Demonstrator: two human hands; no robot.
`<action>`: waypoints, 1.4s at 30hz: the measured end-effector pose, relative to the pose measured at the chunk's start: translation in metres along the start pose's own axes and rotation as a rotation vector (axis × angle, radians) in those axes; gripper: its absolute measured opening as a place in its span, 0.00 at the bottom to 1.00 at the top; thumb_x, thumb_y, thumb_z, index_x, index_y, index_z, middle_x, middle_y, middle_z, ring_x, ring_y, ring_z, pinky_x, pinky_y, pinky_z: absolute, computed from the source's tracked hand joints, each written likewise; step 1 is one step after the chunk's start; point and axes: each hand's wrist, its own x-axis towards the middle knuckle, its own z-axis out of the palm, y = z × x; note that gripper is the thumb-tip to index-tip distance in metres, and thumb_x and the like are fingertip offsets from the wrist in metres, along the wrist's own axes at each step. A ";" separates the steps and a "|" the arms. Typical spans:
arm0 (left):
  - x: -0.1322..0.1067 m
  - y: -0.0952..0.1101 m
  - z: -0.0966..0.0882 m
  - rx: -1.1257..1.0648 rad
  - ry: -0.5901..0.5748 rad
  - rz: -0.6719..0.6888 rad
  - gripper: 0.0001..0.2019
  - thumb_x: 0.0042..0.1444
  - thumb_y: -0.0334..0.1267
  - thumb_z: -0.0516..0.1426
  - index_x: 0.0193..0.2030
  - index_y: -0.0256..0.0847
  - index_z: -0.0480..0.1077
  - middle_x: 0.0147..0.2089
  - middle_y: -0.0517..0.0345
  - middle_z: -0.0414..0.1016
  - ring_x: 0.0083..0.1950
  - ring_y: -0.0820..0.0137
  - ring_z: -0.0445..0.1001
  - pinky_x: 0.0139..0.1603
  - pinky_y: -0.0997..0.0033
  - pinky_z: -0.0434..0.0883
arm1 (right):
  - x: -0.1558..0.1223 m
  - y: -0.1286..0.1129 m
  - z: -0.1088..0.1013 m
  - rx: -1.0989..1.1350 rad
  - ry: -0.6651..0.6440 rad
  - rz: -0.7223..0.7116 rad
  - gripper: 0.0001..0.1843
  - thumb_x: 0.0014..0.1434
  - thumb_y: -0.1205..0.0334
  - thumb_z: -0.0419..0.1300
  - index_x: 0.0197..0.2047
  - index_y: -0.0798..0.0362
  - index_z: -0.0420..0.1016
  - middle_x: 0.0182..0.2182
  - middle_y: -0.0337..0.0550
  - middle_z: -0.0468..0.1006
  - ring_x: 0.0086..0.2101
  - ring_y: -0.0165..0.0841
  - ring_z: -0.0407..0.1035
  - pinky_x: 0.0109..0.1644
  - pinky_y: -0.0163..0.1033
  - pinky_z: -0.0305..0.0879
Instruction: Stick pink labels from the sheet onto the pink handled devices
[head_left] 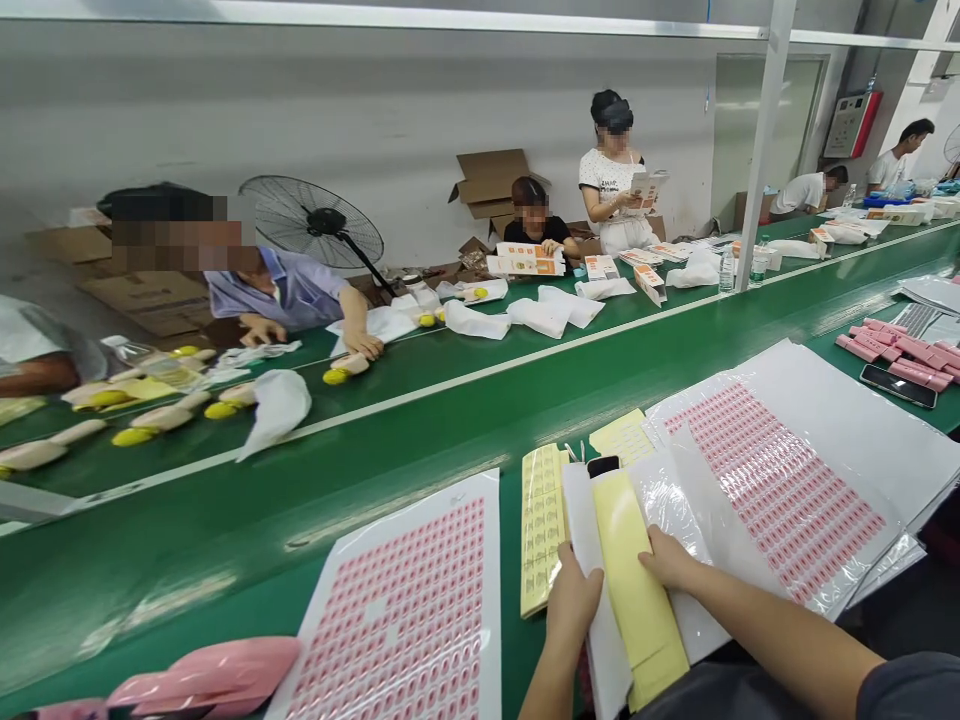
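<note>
My left hand is closed on a white sheet, its thumb lying along the edge beside a yellow paper strip. On the other side of that strip, my right hand pinches its edge between thumb and fingers. The strip looks blank and hangs down toward my lap. A stack of yellow sticker sheets with printed marks lies just left of my left hand. Beyond my hands are another yellow sticker sheet and a dark object, partly covered.
Sheets of pink oval stickers lie left and right. A pink glossy item is at lower left. Pink pieces and a phone lie far right. Across the green belt, co-workers handle wrapped items; a post stands between.
</note>
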 end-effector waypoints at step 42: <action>-0.004 0.034 0.092 0.086 -0.125 0.473 0.19 0.55 0.31 0.49 0.52 0.47 0.69 0.66 0.53 0.55 0.67 0.60 0.49 0.63 0.55 0.51 | -0.062 0.035 -0.055 0.897 0.057 -0.103 0.33 0.43 0.41 0.57 0.46 0.56 0.73 0.36 0.52 0.79 0.36 0.43 0.73 0.42 0.48 0.66</action>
